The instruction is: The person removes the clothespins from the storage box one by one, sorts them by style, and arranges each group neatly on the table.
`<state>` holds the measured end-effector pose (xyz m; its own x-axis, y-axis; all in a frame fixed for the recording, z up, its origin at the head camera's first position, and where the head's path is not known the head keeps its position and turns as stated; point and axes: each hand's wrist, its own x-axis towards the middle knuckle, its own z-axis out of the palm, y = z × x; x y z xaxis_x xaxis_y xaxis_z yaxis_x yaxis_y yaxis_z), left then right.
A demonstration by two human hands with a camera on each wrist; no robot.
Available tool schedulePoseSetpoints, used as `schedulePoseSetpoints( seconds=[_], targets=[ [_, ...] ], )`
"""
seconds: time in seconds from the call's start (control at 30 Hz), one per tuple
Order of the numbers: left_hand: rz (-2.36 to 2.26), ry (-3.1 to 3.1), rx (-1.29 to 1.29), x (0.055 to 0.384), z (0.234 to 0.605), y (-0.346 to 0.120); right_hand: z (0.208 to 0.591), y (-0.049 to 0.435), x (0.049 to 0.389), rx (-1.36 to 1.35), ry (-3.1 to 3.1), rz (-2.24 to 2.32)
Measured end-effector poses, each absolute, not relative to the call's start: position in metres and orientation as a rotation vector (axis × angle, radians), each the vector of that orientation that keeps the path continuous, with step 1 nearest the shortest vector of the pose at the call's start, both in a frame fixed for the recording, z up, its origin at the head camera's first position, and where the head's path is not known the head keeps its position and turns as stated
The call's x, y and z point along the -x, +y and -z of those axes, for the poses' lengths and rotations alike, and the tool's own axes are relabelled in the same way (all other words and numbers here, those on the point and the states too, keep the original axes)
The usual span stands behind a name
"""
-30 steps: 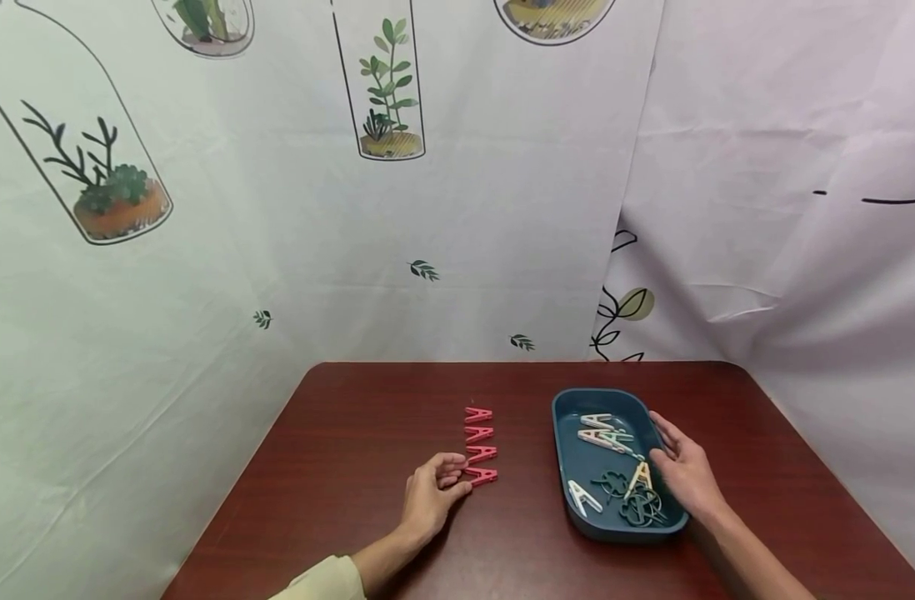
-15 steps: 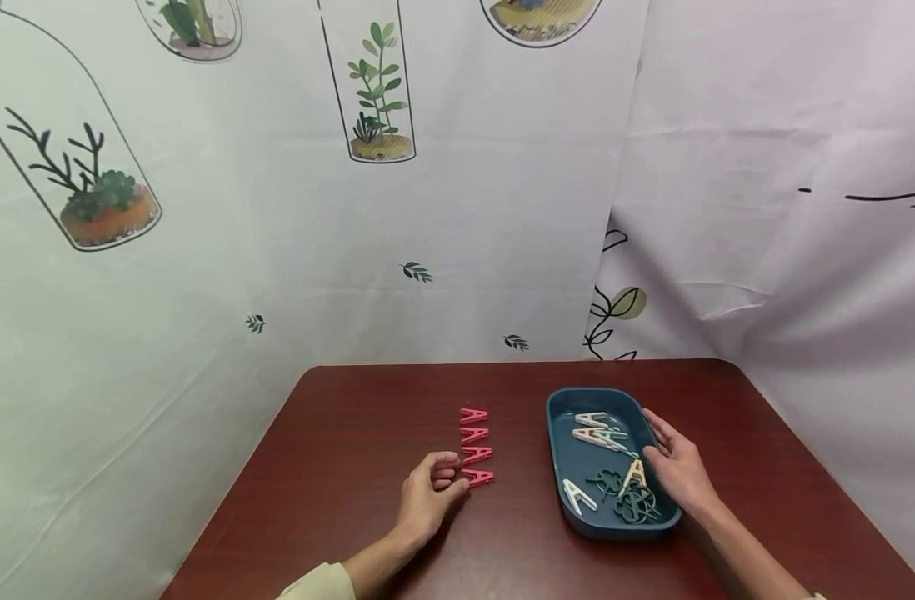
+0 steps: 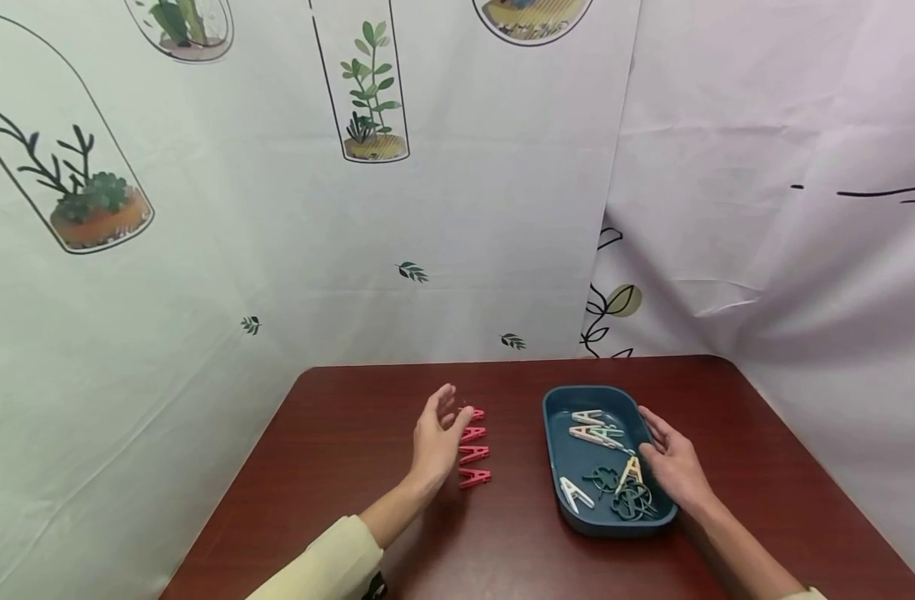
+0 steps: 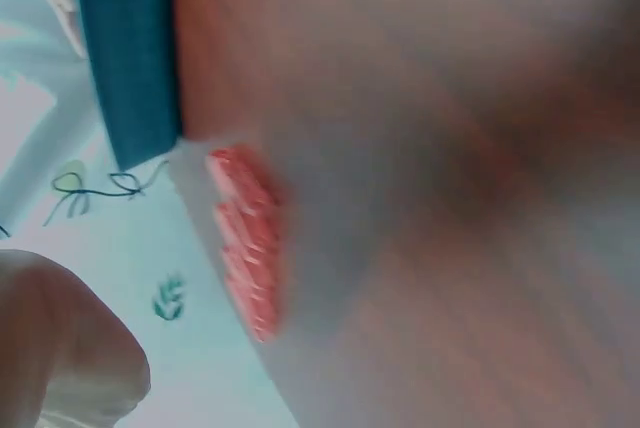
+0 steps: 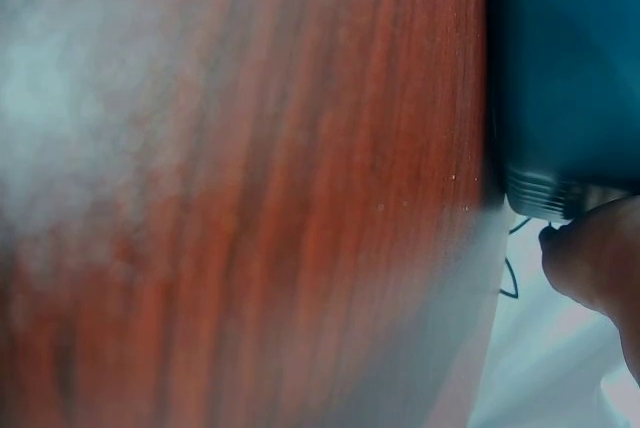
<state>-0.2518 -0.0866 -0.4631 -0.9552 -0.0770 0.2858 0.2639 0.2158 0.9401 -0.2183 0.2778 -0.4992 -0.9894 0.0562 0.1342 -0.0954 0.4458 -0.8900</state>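
Note:
Several red clothespins [image 3: 476, 477] lie in a column on the brown table, blurred in the left wrist view as a red row [image 4: 250, 243]. My left hand [image 3: 437, 437] hovers beside the far end of that column, fingers loosely bent with nothing in them; its thumb overlaps the farthest clothespin. To the right stands a dark blue tray [image 3: 553, 450]. My right hand [image 3: 678, 467] grips its right side, thumb at the rim and fingers along the outer wall. Inside are white clothespins [image 3: 575, 494], a yellowish clothespin [image 3: 632, 471] and dark green looped pieces [image 3: 633, 502].
The table [image 3: 337, 467] has rounded far corners and meets a hanging cloth [image 3: 457, 208] printed with plants in jars. Another cloth hangs at the right. A pale sleeve [image 3: 330, 558] covers my left forearm.
My left hand has left the nearest red clothespin and moved away from me along the column to its far end. The right hand keeps its hold on the tray; the head view shifts slightly.

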Motion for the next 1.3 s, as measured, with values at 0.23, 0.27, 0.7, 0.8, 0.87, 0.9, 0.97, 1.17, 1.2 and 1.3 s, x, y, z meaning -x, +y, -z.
schedulePoseSetpoints(
  seconds=[0.23, 0.27, 0.7, 0.8, 0.87, 0.9, 0.97, 1.17, 1.2, 1.3],
  targets=[
    [2.050, -2.211, 0.257, 0.254, 0.448, -0.042, 0.500, 0.277, 0.220, -0.019, -2.537, -1.597],
    [2.077, -2.220, 0.263, 0.253, 0.447, -0.035, 0.500, 0.276, 0.220, -0.019, -2.537, -1.600],
    [2.322, -2.288, 0.265, 0.239, 0.454, 0.034, 0.501, 0.279, 0.219, -0.039, -2.521, -1.623],
    [2.412, -2.218, 0.223, 0.235, 0.457, 0.048, 0.501, 0.278, 0.219, -0.040, -2.524, -1.617],
    [2.463, -2.162, 0.204, 0.231, 0.459, 0.057, 0.501, 0.278, 0.219, -0.038, -2.524, -1.614],
    [2.478, -2.145, 0.186, 0.229, 0.459, 0.061, 0.501, 0.278, 0.219, -0.039, -2.525, -1.611],
    [2.489, -2.119, 0.166, 0.226, 0.461, 0.069, 0.501, 0.278, 0.219, -0.041, -2.524, -1.609],
    [2.549, -2.077, 0.065, 0.217, 0.462, 0.087, 0.500, 0.277, 0.218, -0.052, -2.513, -1.618],
    [2.567, -2.062, 0.049, 0.215, 0.463, 0.089, 0.500, 0.277, 0.218, -0.052, -2.514, -1.619],
    [2.591, -2.052, 0.042, 0.212, 0.467, 0.095, 0.500, 0.277, 0.219, -0.045, -2.519, -1.615]
  ],
)
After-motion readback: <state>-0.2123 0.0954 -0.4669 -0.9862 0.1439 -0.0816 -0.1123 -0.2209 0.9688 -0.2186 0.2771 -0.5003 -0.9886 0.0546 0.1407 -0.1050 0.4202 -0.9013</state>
